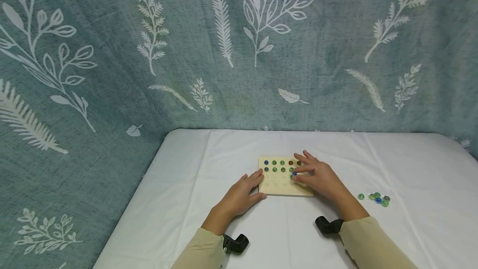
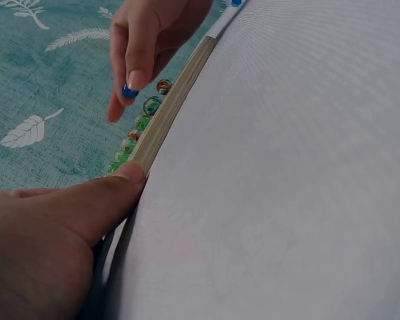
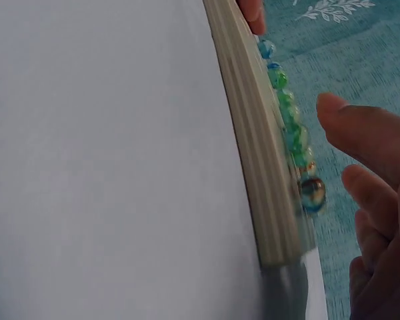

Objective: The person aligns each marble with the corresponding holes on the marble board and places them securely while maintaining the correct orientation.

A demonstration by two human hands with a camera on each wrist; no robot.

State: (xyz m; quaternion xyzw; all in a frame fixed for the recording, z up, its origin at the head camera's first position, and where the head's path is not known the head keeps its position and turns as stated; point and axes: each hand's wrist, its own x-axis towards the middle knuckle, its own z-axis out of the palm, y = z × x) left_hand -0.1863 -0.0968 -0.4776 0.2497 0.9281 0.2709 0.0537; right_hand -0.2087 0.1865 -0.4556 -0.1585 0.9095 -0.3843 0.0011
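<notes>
A pale wooden board with rows of round hollows lies on the table, glass marbles filling its two far rows. My left hand rests at its left side, fingers extended along the edge and the thumb against the near edge. Over the right part of the board, my right hand pinches a blue marble between thumb and fingertips. Just below that marble, a greenish one sits in the third row. The right fingers hide the board's far right corner.
To the right of the board, several loose marbles lie grouped on the white tablecloth, with one green marble a little apart. A patterned green curtain hangs behind the table and along its left side.
</notes>
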